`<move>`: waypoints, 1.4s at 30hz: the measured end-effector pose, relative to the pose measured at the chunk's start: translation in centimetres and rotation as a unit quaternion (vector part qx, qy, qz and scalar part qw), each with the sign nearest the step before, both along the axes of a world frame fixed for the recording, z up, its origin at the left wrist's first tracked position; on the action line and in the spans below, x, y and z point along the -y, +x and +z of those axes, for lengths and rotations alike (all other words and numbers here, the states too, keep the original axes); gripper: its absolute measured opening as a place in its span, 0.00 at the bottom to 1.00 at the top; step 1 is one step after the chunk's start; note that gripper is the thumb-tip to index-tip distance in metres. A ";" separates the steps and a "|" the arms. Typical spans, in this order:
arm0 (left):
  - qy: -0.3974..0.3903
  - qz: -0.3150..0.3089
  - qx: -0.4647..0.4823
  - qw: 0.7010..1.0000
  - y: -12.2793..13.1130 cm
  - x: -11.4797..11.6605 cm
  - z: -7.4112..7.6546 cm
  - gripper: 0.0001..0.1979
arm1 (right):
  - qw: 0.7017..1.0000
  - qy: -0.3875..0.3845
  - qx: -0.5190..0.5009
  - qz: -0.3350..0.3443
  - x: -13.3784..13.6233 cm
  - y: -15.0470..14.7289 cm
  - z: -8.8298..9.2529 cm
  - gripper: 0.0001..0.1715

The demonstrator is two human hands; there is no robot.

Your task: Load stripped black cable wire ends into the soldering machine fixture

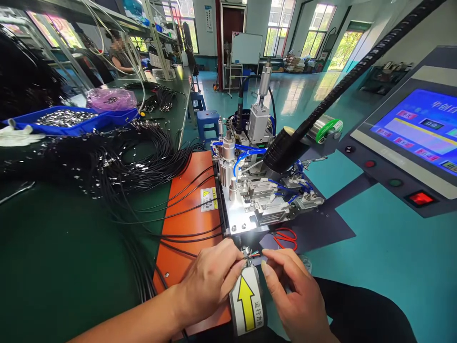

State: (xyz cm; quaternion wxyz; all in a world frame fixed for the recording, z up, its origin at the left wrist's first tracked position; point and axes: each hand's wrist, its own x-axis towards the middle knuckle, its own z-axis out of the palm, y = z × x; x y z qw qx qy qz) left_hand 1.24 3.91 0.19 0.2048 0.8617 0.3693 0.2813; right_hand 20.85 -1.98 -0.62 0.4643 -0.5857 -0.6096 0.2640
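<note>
My left hand pinches a black cable near its end, in front of the metal machine. Thin coloured wires fan out of the cable end, to the right of those fingertips. On the other side of the wires is my right hand, its thumb and index finger a little apart at the wire tips, with nothing visible between them. Below the wires, a white cover bears a yellow arrow. Several black cables cross the orange plate on the left.
Bundles of black cables cover the green table. Behind them sits a blue tray of small metal parts. Red scissors lie beside the machine. A control screen stands at right. A person sits at the far left.
</note>
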 end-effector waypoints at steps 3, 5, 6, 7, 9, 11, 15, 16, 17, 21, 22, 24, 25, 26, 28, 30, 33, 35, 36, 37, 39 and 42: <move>0.004 0.007 0.002 1.000 0.0 0.2 0.0 0.06 | 1.000 0.011 0.017 0.004 0.3 0.0 -0.1 0.12; 0.004 0.010 0.001 1.000 0.1 0.3 0.0 0.06 | 0.999 0.021 0.034 0.005 0.4 0.0 -0.2 0.13; 0.002 0.010 0.001 1.000 0.1 0.3 0.0 0.06 | 0.999 0.026 0.044 0.006 0.5 0.0 -0.3 0.13; 0.000 0.010 0.001 1.000 0.1 0.3 0.0 0.06 | 0.998 0.032 0.054 0.007 0.5 0.0 -0.3 0.14; -0.006 0.011 0.003 1.000 0.2 0.2 0.1 0.06 | 0.996 0.045 0.072 0.007 0.6 0.0 -0.4 0.17; -0.008 0.013 0.004 1.000 0.2 0.2 0.2 0.06 | 0.995 0.056 0.083 0.011 0.6 0.0 -0.5 0.19; -0.006 0.015 0.005 1.000 0.3 0.1 0.2 0.06 | 0.994 0.063 0.089 0.026 0.5 -0.2 -0.6 0.22; -0.005 0.015 0.005 1.000 0.3 0.1 0.2 0.06 | 0.993 0.066 0.091 0.028 0.6 -0.2 -0.7 0.22; -0.004 0.015 0.005 1.000 0.3 0.1 0.1 0.06 | 0.993 0.069 0.094 0.030 0.6 -0.3 -0.8 0.23; -0.009 0.016 0.007 1.000 0.2 0.1 0.0 0.06 | 0.990 0.076 0.113 0.033 0.8 -0.6 -1.3 0.25; -0.013 0.017 0.007 1.000 0.2 0.1 0.0 0.06 | 0.990 0.079 0.117 0.032 0.9 -0.7 -1.4 0.25; -0.016 0.018 0.007 1.000 0.2 0.1 -0.1 0.06 | 0.988 0.089 0.126 0.028 1.1 -0.8 -1.8 0.26; -0.017 0.019 0.007 1.000 0.2 0.1 -0.2 0.06 | 0.986 0.095 0.134 0.026 1.1 -0.9 -1.9 0.27; -0.018 0.019 0.008 1.000 0.2 0.1 -0.3 0.07 | 0.984 0.099 0.143 0.026 1.2 -1.0 -2.1 0.27; -0.020 0.019 0.010 1.000 0.2 0.1 -0.4 0.07 | 0.981 0.103 0.161 0.025 1.3 -1.1 -2.3 0.28; -0.028 0.018 0.012 0.999 0.2 0.1 -0.5 0.07 | 0.979 0.101 0.174 0.025 1.3 -1.2 -2.4 0.28; -0.038 0.016 0.015 0.999 0.2 0.2 -0.4 0.07 | 0.978 0.099 0.182 0.028 1.3 -1.2 -2.6 0.28; -0.040 0.019 0.014 0.999 0.2 0.2 -0.2 0.07 | 0.978 0.098 0.183 0.029 1.4 -1.3 -2.7 0.28; -0.039 0.021 0.014 0.999 0.2 0.1 -0.1 0.07 | 0.978 0.098 0.181 0.028 1.4 -1.3 -2.8 0.28; -0.038 0.023 0.015 0.999 0.3 0.1 -0.1 0.07 | 0.979 0.097 0.178 0.026 1.5 -1.4 -2.8 0.27; -0.034 0.023 0.021 0.999 0.3 0.1 0.0 0.07 | 0.981 0.095 0.169 0.021 1.6 -1.5 -2.8 0.27; -0.026 0.018 0.030 0.999 0.3 0.0 -0.1 0.07 | 0.985 0.095 0.146 0.019 1.4 -1.5 -2.5 0.26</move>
